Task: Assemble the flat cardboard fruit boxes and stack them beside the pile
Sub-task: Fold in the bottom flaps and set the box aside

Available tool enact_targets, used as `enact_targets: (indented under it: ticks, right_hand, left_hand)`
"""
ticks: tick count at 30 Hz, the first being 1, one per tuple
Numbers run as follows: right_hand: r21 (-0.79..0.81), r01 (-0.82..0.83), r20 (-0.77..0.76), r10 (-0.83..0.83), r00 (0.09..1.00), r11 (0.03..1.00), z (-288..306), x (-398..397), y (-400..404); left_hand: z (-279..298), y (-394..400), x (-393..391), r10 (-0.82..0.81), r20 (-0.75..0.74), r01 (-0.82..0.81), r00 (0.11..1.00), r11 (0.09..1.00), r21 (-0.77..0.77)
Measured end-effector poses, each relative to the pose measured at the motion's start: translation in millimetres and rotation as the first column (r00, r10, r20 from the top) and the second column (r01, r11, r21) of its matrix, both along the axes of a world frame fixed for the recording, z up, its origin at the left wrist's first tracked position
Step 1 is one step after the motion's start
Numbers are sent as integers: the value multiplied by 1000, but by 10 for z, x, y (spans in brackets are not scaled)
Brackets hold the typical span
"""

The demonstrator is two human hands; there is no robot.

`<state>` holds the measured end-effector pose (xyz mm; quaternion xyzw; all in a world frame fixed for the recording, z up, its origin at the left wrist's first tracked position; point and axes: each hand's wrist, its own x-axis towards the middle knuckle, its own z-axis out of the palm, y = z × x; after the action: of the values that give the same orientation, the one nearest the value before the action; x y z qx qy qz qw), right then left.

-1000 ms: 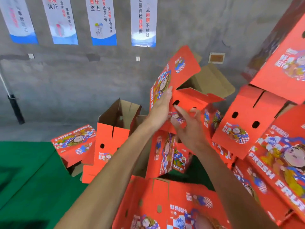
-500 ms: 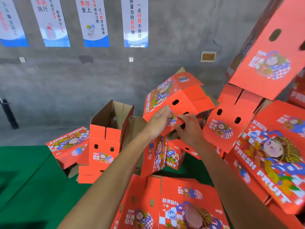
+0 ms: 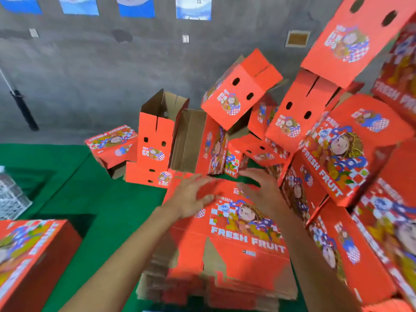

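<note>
Both hands have left the assembled red box (image 3: pixel 238 91), which a moment ago they held at its perforated face; that box now sits tilted among the heap of assembled boxes (image 3: pixel 319 122) above and beyond the fingertips, touched by neither hand. Left hand (image 3: pixel 191 197) and right hand (image 3: pixel 263 190) have dropped to the stack of flat cardboard blanks (image 3: pixel 227 255) directly beneath them. Fingers of the left hand are spread and fairly straight, lying over the far left part of the top blank (image 3: pixel 243 228); motion blur hides whether they press on it. Right-hand fingers are loosely extended over the blank's far edge, a short gap apart from the left hand; contact cannot be confirmed. Neither hand is closed around anything. On the top blank, printed side up, are a cartoon figure and the words FRESH FRUIT, and it lies between the two forearms. To the right of the right forearm, assembled boxes lean against one another up to the frame edge. Beyond the left hand stand an upright open-topped box (image 3: pixel 157 136) and a brown-lined box (image 3: pixel 191 140) beside it. Far to the left of the left forearm, on the green floor covering (image 3: pixel 94 199), lies another red box (image 3: pixel 24 255). Posters (image 3: pixel 193 7) hang on the grey wall (image 3: pixel 90 75) beyond.
</note>
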<state>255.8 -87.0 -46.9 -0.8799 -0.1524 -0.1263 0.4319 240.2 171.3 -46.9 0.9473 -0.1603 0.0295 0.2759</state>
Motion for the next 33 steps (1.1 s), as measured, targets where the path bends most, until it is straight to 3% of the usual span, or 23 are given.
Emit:
enact_targets:
  ticks: [4,7,11,16,22,25,27,29,31,33]
  right_hand:
    - [0,-25,-171,25,985,1000,-622,-569,26]
    - [-148,-80,-287,34,957,986,-966,-902,69]
    - [-297,-138,-391,12,920,945,-1318,-1266,47]
    - [-430,-162,-332,10,943,888,-1496,-1501,38]
    - [-371,-182,-329,54,943,911,-1352,-1603,-120]
    - [-351,-138,-308,24,951,926,-1120,-1639,-192]
    - [-387,-61,-245,-38,969,920,-921,-1633,-245]
    - [-408,80,-45,-107,993,909,-667,-1578,-330]
    - [-359,247,216,-177,960,900,-392,-1504,-427]
    - [-230,447,364,-349,864,865,-119,-1422,-520]
  left_hand:
    - [-592,107,-577,59,-251,7,966,967,255]
    - [-860,120,-896,148,-352,38,924,882,470]
    - [-1025,110,-1145,171,-219,-6,961,802,597]
    - [-1028,109,-1317,134,-128,-18,983,755,655]
    - [-988,160,-1436,106,-32,-67,994,809,584]
    - [-851,191,-1375,90,-5,-79,996,900,429]
    - [-691,201,-1338,105,1,-103,994,976,194]
    - [-517,230,-1304,119,8,-118,993,989,-89]
    - [-284,289,-1301,129,-75,-149,989,906,-396]
    - [24,367,-1347,71,-225,-199,972,758,-621]
